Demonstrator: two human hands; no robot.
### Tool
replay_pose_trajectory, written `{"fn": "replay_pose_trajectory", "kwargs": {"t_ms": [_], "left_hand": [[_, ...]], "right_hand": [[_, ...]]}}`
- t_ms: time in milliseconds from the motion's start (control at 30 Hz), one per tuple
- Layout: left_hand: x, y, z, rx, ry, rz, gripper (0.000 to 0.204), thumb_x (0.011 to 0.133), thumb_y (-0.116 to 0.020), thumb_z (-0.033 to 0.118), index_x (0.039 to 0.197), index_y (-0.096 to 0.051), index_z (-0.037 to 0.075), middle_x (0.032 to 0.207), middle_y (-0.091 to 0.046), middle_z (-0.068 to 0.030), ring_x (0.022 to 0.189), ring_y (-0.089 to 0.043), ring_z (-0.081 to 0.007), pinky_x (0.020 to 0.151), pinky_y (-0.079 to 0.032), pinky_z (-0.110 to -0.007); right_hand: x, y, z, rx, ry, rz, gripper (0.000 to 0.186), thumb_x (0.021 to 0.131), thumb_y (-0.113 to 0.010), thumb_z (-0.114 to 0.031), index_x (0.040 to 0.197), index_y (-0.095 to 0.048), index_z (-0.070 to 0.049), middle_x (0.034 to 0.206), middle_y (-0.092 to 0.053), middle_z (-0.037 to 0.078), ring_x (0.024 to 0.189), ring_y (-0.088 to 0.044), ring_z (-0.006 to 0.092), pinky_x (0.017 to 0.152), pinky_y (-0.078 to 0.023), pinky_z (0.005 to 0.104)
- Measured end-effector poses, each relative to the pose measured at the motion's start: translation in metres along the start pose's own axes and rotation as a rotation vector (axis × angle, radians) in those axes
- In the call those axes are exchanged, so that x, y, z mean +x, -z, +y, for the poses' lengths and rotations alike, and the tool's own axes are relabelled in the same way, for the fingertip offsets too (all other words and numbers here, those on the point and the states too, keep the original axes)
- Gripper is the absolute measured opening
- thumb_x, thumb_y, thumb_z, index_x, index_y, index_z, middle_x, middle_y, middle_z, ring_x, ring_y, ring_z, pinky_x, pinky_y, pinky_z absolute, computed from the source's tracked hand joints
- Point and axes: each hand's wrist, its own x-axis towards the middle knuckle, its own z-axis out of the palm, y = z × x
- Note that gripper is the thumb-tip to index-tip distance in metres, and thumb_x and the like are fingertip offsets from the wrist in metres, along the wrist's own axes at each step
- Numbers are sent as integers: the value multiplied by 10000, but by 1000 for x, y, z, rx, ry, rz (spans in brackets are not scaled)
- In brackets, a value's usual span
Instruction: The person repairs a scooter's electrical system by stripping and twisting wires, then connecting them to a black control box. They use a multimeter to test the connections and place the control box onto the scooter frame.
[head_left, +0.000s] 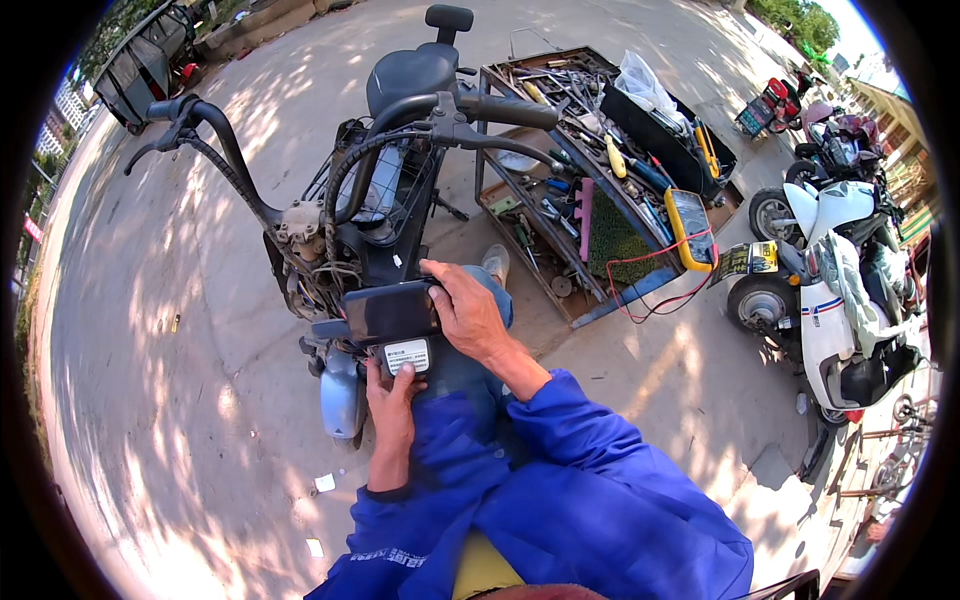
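Observation:
My left hand is closed round a small black box with a white label, its thumb lying on the label. Just above that box is a dark, glossy rectangular panel, at the front of a black electric bike. My right hand grips the panel's right end, with the fingers curled over its edge. The bike's handlebar rises beyond both hands, and loose wiring shows below its stem. A blue-grey front mudguard sits below the panel, to the left of my left hand.
An open metal tool cart full of hand tools stands to the right of the bike. A yellow multimeter with red leads rests on its edge. Parked scooters line the far right. A grey three-wheeled vehicle stands far left.

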Motion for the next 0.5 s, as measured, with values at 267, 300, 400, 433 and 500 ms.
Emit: {"fn": "replay_pose_trajectory", "kwargs": {"t_ms": [267, 300, 400, 433, 500], "left_hand": [[9, 8, 1, 64, 38, -65, 436, 961, -737, 149, 1325, -532, 26, 1103, -684, -88, 867, -696, -179, 721, -579, -293], [9, 7, 1, 68, 41, -78, 425, 964, -733, 144, 1321, -536, 24, 1103, -684, -88, 870, -697, -182, 724, -579, -292], [8, -2, 10, 119, 51, -91, 407, 972, -718, 132, 1320, -538, 23, 1112, -681, -97, 877, -701, -190, 734, -582, -298], [7, 4, 10, 128, 39, -69, 406, 977, -709, 125, 1326, -531, 21, 1124, -676, -106, 878, -701, -195, 736, -584, -307], [8, 9, 8, 103, 41, -71, 405, 978, -697, 104, 1335, -522, 27, 1142, -669, -115, 890, -702, -216, 762, -586, -323]], "right_hand": [[-13, -3, 3, -138, -143, -77, 438, 989, -633, -168, 1397, -533, -44, 1292, -623, 177, 1110, -626, 417, 932, -504, 490], [-14, -1, 2, -152, -148, -73, 446, 992, -633, -185, 1402, -531, -42, 1291, -624, 182, 1114, -624, 418, 936, -498, 493], [-16, 12, -1, -230, -236, -108, 470, 993, -634, -230, 1409, -529, -37, 1281, -632, 200, 1114, -624, 418, 931, -491, 497], [-19, 8, 0, -236, -217, -131, 491, 989, -637, -268, 1407, -529, -32, 1242, -650, 217, 1096, -629, 418, 929, -483, 506], [-19, 9, -3, -189, -235, -143, 492, 977, -649, -258, 1400, -546, -30, 1056, -676, 217, 1011, -623, 419, 904, -470, 494]]}}
